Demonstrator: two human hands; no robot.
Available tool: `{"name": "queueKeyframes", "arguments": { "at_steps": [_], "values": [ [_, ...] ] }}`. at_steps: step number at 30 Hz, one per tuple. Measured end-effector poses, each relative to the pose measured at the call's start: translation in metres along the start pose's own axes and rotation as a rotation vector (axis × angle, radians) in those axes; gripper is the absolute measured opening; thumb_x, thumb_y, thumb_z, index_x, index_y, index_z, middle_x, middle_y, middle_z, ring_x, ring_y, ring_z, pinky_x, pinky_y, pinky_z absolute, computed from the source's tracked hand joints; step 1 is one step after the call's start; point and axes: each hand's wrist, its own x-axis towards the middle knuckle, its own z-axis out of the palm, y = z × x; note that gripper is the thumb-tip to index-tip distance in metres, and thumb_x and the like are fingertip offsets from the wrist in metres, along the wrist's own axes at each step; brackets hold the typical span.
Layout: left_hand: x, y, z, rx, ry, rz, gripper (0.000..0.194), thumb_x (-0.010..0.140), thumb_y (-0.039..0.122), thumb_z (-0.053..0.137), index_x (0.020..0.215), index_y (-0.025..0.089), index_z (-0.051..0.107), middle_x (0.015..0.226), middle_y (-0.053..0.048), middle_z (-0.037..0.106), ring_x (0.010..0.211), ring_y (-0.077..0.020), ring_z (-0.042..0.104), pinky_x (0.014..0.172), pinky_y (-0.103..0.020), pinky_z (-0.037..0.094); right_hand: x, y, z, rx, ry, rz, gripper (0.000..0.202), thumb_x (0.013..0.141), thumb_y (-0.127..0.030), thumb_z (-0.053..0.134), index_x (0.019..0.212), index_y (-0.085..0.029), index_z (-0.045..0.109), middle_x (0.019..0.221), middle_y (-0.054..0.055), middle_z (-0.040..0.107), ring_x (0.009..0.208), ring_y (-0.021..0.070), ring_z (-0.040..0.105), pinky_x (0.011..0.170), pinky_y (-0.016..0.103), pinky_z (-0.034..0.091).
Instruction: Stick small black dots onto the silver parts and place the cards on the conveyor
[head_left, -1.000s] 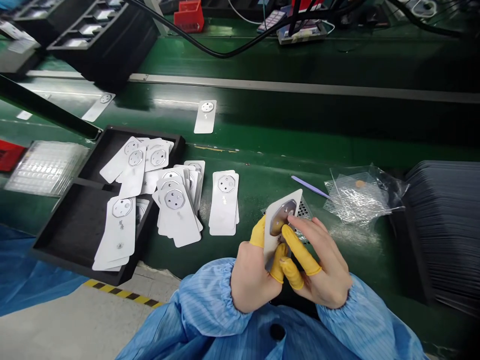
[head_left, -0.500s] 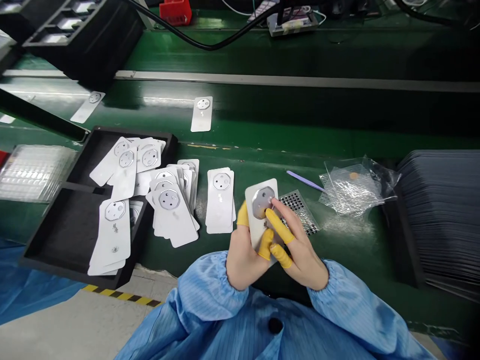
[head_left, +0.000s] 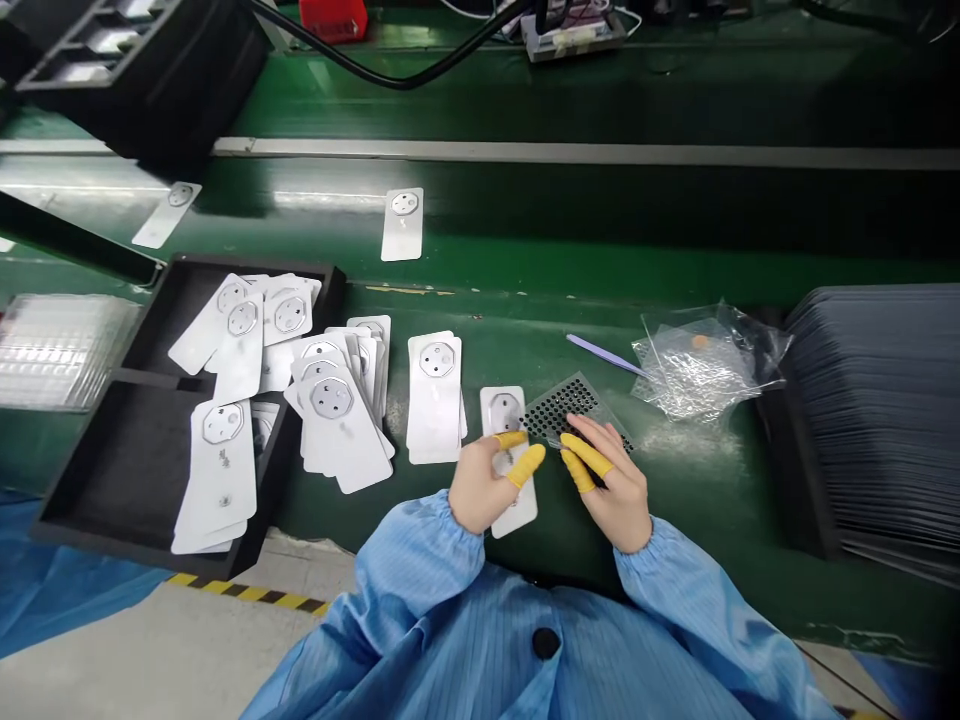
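Observation:
A white card (head_left: 516, 505) with a grey octagonal face lies on the green bench, partly covered by my left hand (head_left: 484, 484). That hand hovers at the card, its yellow-cotted thumb and finger apart and nothing between them. To its right, a clear sheet of black dots (head_left: 559, 405) is pinched at its near edge by my right hand (head_left: 615, 490). My yellow-cotted thumb and index finger close on that edge, while the other fingers rest over the sheet. Left of my hands lie a small card stack (head_left: 435, 425) and a larger fanned pile (head_left: 349, 440).
More cards lie in and over a black divided tray (head_left: 90, 480) at left. Purple tweezers (head_left: 600, 352) and crumpled clear bags (head_left: 697, 370) lie beyond my right hand. Dark stacked sheets (head_left: 892, 420) stand at far right. Two single cards lie farther back, one being a white card (head_left: 403, 235).
The card that was in my left hand now lies on the bench, and that hand has let go. My right hand has moved right onto the dotted sheet, which has shifted left.

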Motion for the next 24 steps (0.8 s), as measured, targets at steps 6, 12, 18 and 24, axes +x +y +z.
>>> {"name": "queueKeyframes", "arguments": {
  "at_steps": [6, 12, 18, 24],
  "values": [
    [0.004, 0.001, 0.012, -0.160, -0.032, 0.016, 0.027, 0.079, 0.029, 0.065, 0.093, 0.008, 0.074, 0.098, -0.015, 0.074, 0.092, -0.0290, 0.070, 0.087, -0.039, 0.054, 0.018, -0.020, -0.019, 0.168, -0.091, 0.004, 0.038, 0.082, -0.011, 0.062, 0.118, -0.022, 0.060, 0.119, 0.011, 0.064, 0.112, 0.0241, 0.061, 0.099, 0.047, 0.050],
    [0.003, 0.008, 0.008, -0.296, -0.085, -0.096, 0.028, 0.076, 0.025, 0.066, 0.094, 0.005, 0.073, 0.098, -0.015, 0.074, 0.089, -0.0275, 0.070, 0.082, -0.036, 0.056, 0.042, -0.019, -0.016, 0.200, -0.127, -0.112, 0.030, 0.082, -0.007, 0.059, 0.109, -0.020, 0.063, 0.102, 0.009, 0.067, 0.097, 0.0200, 0.062, 0.082, 0.038, 0.057],
    [0.003, 0.003, 0.012, -0.209, -0.033, -0.009, 0.023, 0.077, 0.019, 0.061, 0.092, 0.007, 0.073, 0.095, -0.013, 0.075, 0.087, -0.0256, 0.071, 0.082, -0.035, 0.056, 0.037, -0.012, -0.005, 0.107, -0.145, -0.183, 0.032, 0.085, -0.005, 0.053, 0.113, -0.018, 0.060, 0.107, 0.013, 0.065, 0.106, 0.0237, 0.059, 0.086, 0.044, 0.056],
    [0.004, -0.012, 0.018, 0.077, 0.021, 0.157, 0.024, 0.075, 0.014, 0.058, 0.094, 0.011, 0.073, 0.093, -0.012, 0.075, 0.088, -0.0272, 0.070, 0.083, -0.038, 0.055, 0.031, -0.006, 0.012, 0.206, -0.072, -0.023, 0.020, 0.084, -0.010, 0.056, 0.100, -0.019, 0.063, 0.099, 0.011, 0.067, 0.095, 0.0208, 0.064, 0.081, 0.038, 0.058]
  ]
}}
